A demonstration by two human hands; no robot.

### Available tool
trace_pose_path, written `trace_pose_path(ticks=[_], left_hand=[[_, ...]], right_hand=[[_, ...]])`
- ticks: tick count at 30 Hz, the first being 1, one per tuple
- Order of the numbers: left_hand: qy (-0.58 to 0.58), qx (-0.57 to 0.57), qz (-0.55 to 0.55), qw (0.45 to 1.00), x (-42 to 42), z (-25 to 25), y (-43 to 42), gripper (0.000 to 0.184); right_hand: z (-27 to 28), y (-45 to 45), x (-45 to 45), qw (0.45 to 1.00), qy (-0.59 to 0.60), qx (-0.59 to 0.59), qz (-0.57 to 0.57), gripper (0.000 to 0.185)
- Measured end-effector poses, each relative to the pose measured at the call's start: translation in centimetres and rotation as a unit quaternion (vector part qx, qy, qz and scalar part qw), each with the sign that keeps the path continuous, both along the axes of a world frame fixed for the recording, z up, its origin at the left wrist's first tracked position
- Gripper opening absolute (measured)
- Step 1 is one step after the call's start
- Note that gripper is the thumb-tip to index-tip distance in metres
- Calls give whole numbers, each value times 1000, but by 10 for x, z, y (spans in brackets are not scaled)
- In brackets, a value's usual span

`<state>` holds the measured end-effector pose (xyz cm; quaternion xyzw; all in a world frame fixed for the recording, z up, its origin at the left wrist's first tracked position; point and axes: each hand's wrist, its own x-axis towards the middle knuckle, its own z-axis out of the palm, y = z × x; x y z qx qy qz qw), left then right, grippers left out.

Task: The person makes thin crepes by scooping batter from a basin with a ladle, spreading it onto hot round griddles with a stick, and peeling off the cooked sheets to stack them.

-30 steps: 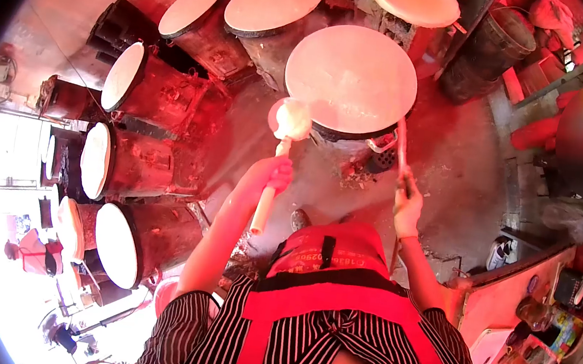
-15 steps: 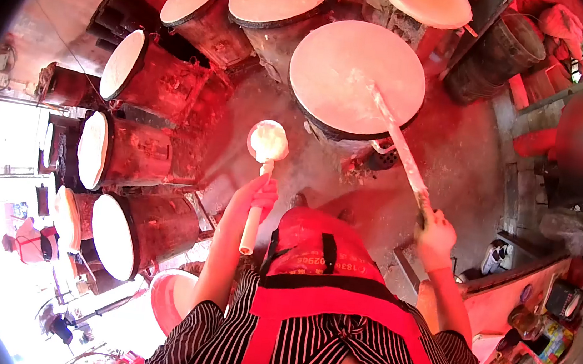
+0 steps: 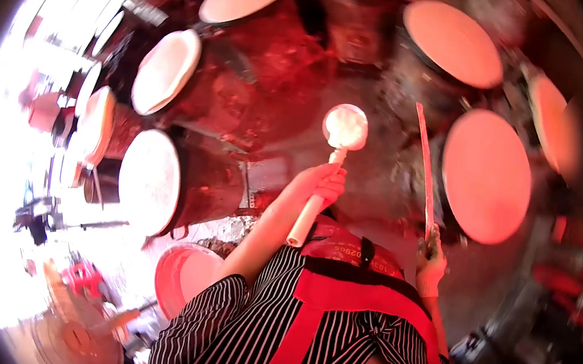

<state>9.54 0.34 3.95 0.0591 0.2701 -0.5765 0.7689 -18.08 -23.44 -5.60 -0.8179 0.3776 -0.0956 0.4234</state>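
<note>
My left hand [image 3: 323, 184] is closed round the pale, thick handle of a ladle [image 3: 346, 127], whose round bowl holds something whitish. The ladle points forward over the floor between the drums. Farther right, my right hand [image 3: 431, 265] grips the lower end of a long, narrow wooden stick [image 3: 425, 161], tilted up and away from me. Close to the stick's right side is a large drum with a pale, round flat top [image 3: 486, 177]; from this angle I cannot tell whether they touch.
Several dark drums with pale round tops stand in an arc, including one at front left [image 3: 150, 182] and one at far right [image 3: 453, 42]. A red-rimmed bucket [image 3: 164, 275] is beside my left elbow. A round lid-like disc [image 3: 75, 341] lies lower left. Bright light comes from the left.
My view has turned left, so the drums appear farther right. The stick's tip, earlier over the large pale top, is now away from its middle. Both hands keep their hold.
</note>
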Motion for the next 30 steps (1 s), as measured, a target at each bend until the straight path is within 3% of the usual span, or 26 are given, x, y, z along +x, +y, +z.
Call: trace_pose_path(ticks=[2, 3, 4, 6, 7, 8, 10, 11, 12, 13, 14, 16, 20, 22, 26, 28, 30], left_hand=[[-50, 67, 28, 996, 38, 3, 33, 19], [-64, 69, 44, 995, 56, -4, 53, 18], [-101, 106, 55, 988, 65, -1, 70, 14], [-210, 226, 101, 946, 86, -2, 102, 10], [-247, 298, 117, 915, 94, 3, 113, 9], [-270, 343, 126, 891, 100, 5, 129, 10], [-310, 429, 135, 838, 110, 6, 167, 13], [-211, 298, 198, 910, 112, 24, 196, 18], [-173, 138, 233, 947, 110, 19, 229, 15], [-103, 6, 288, 952, 102, 54, 248, 15], [-119, 10, 353, 928, 92, 79, 256, 20], [-194, 217, 439, 850, 91, 99, 260, 18], [-87, 322, 528, 781, 121, 59, 287, 9], [-60, 387, 552, 736, 128, 48, 289, 9], [19, 321, 672, 667, 143, 59, 282, 13], [33, 249, 726, 640, 154, 69, 275, 15], [67, 237, 768, 591, 163, 74, 266, 17]], right_hand=[[-19, 12, 71, 984, -66, -138, 92, 52], [-18, 20, 113, 991, -114, -18, 70, 53], [6, 31, 151, 982, -128, -68, 118, 48], [-12, 29, 227, 973, -31, -76, 216, 35], [-12, 47, 267, 966, -115, 54, 226, 24], [3, 63, 304, 958, -54, -29, 281, 25], [-11, 94, 375, 912, -63, -185, 361, 28], [-1, 116, 409, 899, -45, -171, 400, 30], [10, 141, 443, 885, -26, -158, 437, 31], [12, 163, 476, 859, -47, -177, 478, 29], [11, 184, 506, 830, -66, -193, 518, 27], [-9, 231, 568, 781, -154, -207, 569, 28], [-3, 338, 677, 667, -286, -278, 630, 36], [16, 376, 722, 600, -291, -317, 675, 39], [-8, 405, 800, 478, -387, -357, 703, 46], [9, 416, 825, 450, -291, -329, 777, 37], [16, 422, 846, 399, -416, -295, 762, 30]])
